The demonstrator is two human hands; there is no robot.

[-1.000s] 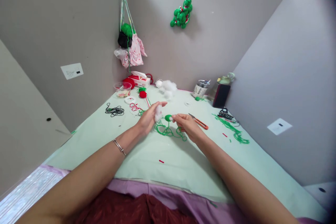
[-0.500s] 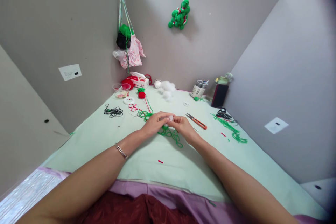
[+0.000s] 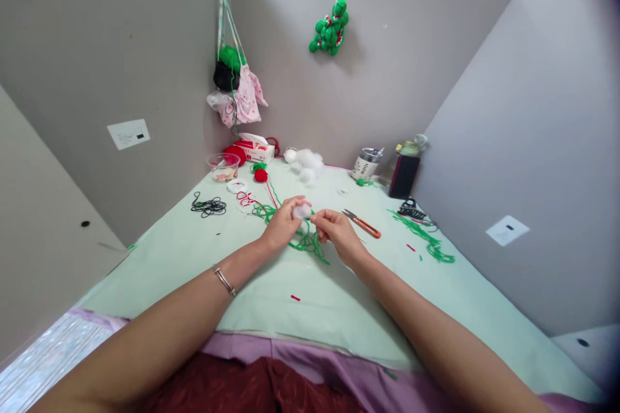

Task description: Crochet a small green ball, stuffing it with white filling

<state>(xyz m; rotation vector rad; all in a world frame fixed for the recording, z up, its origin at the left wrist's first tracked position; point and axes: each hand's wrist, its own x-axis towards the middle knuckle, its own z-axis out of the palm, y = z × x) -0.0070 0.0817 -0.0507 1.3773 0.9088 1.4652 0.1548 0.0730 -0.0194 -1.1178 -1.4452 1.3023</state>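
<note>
White stuffing, cupped above the table in the half-curled left hand, is best squeezed lightly while the small green piece just right of it is steadied by the closely pinched right hand.

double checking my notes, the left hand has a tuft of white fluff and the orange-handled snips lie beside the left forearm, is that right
Not quite: the orange-handled snips lie beside the right hand, as the head view shows. The left hand does have a tuft of white fluff.
</note>
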